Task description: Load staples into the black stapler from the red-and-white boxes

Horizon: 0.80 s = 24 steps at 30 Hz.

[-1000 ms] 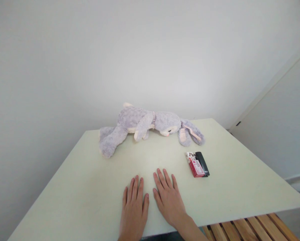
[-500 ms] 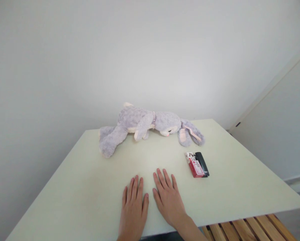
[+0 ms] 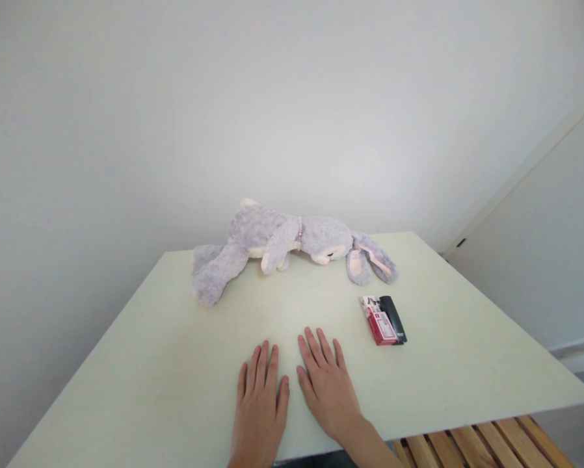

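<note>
My left hand (image 3: 259, 406) lies palm down on the pale table (image 3: 165, 370), its fingers stretched out and holding nothing. Beside it, a little to the right, my right hand (image 3: 327, 387) rests flat in the same way, fingers spread. A red and white box (image 3: 380, 325) sits to the right of my right hand, with a black case (image 3: 393, 320) along its right side; I cannot tell exactly what either is. Behind both hands a lilac plush rabbit (image 3: 263, 231) is stretched out on its side, head and long ears toward the right, with a beaded necklace around its neck.
A plain white wall (image 3: 292, 104) rises right behind the table's far edge. Below the front right edge a slatted wooden bench (image 3: 467, 445) shows. At the far right stands a white door-like panel (image 3: 540, 247).
</note>
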Each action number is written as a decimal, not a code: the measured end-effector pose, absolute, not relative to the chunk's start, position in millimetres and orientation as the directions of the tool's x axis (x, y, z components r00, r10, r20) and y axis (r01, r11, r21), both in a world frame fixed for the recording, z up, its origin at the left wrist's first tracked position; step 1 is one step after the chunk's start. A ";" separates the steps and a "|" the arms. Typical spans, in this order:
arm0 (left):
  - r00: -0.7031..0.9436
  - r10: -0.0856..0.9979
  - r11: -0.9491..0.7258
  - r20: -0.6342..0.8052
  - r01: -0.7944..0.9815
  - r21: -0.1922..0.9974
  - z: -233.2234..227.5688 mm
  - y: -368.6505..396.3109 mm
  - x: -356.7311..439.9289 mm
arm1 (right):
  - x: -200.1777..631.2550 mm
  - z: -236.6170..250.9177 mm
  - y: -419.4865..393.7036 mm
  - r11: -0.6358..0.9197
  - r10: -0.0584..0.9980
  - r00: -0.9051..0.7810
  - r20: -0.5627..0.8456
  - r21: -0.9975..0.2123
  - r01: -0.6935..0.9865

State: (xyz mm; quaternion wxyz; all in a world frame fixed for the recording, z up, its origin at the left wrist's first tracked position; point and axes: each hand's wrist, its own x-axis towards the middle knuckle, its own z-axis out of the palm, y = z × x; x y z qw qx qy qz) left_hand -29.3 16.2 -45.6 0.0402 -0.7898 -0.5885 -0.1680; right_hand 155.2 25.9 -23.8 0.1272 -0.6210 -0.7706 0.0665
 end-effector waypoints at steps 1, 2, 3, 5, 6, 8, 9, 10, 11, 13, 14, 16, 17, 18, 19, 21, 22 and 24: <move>0.250 0.917 -0.302 0.312 0.944 0.133 -45.4 16.2 -29.4 | 155.2 -23.6 25.9 0.219 0.974 -0.196 0.112 -0.259 0.941; 0.250 0.917 -0.302 0.310 0.944 0.132 -45.2 16.2 -29.5 | 155.1 -23.5 26.0 0.218 0.974 -0.195 0.112 -0.257 0.941; 0.250 0.918 -0.302 0.309 0.944 0.132 -45.1 16.1 -29.6 | 155.1 -23.5 26.1 0.215 0.975 -0.192 0.113 -0.255 0.943; 0.251 0.917 -0.303 0.309 0.944 0.133 -45.0 16.1 -29.7 | 154.9 -23.8 26.4 0.213 0.975 -0.190 0.114 -0.250 0.945; 0.250 0.916 -0.304 0.312 0.943 0.136 -45.2 16.2 -29.7 | 154.8 -24.0 26.5 0.213 0.975 -0.190 0.115 -0.247 0.945; 0.248 0.915 -0.304 0.318 0.942 0.142 -45.7 16.3 -29.6 | 154.5 -24.7 26.7 0.213 0.975 -0.190 0.116 -0.244 0.946; 0.246 0.915 -0.304 0.319 0.942 0.145 -46.1 16.4 -29.5 | 154.3 -25.0 26.8 0.215 0.975 -0.192 0.115 -0.242 0.946; 0.246 0.915 -0.304 0.319 0.941 0.148 -46.5 16.6 -29.5 | 154.2 -25.2 26.9 0.215 0.975 -0.192 0.115 -0.241 0.946; 0.245 0.916 -0.304 0.319 0.941 0.150 -46.8 16.7 -29.6 | 154.0 -25.3 26.9 0.214 0.975 -0.192 0.114 -0.241 0.947; 0.242 0.917 -0.301 0.316 0.941 0.153 -47.1 16.8 -29.8 | 153.8 -25.0 26.8 0.213 0.975 -0.191 0.112 -0.241 0.947; 0.243 0.917 -0.302 0.315 0.941 0.155 -47.2 16.9 -30.0 | 153.6 -24.7 26.7 0.214 0.975 -0.193 0.111 -0.241 0.947; 0.243 0.917 -0.304 0.316 0.940 0.158 -47.0 16.8 -30.3 | 153.4 -24.1 26.4 0.214 0.975 -0.193 0.110 -0.240 0.947; 0.244 0.917 -0.304 0.316 0.939 0.158 -46.8 16.7 -30.4 | 153.4 -23.8 26.4 0.214 0.975 -0.192 0.110 -0.238 0.947; 0.244 0.917 -0.304 0.315 0.939 0.158 -46.6 16.5 -30.4 | 153.3 -23.8 26.3 0.211 0.976 -0.190 0.111 -0.236 0.948; 0.243 0.917 -0.304 0.316 0.939 0.159 -46.3 16.4 -30.5 | 153.3 -23.8 26.4 0.209 0.976 -0.187 0.112 -0.234 0.949; 0.242 0.915 -0.305 0.323 0.938 0.163 -45.6 16.2 -30.5 | 153.3 -24.1 26.6 0.210 0.976 -0.188 0.111 -0.231 0.950; 0.241 0.914 -0.307 0.327 0.937 0.167 -45.3 16.2 -30.6 | 153.4 -24.3 26.8 0.211 0.976 -0.190 0.111 -0.231 0.950; 0.240 0.911 -0.310 0.334 0.935 0.174 -44.9 16.2 -30.8 | 153.3 -24.4 27.1 0.212 0.975 -0.191 0.109 -0.234 0.949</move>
